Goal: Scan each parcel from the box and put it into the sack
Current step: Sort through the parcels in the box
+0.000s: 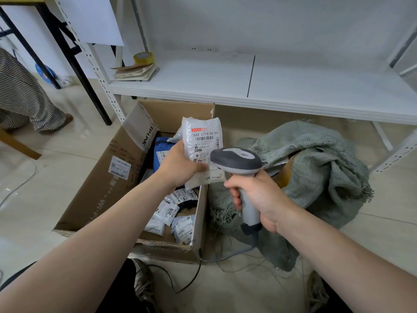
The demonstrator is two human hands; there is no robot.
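- Above the cardboard box (pixel 101 184): white parcel (pixel 203 141), label up, pinched at its lower half by the left hand (pixel 180 164).
- In the right hand (pixel 262 195): barcode scanner (pixel 237 159), fingers wrapped round its grip.
- Suggested: flatten the label and aim squarely at the barcode.
- Beside the box: green woven sack (pixel 320 154), slumped.

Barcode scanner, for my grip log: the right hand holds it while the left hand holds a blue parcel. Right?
No: the head view shows the parcel in the left hand is white, not blue. The right hand holds the barcode scanner.
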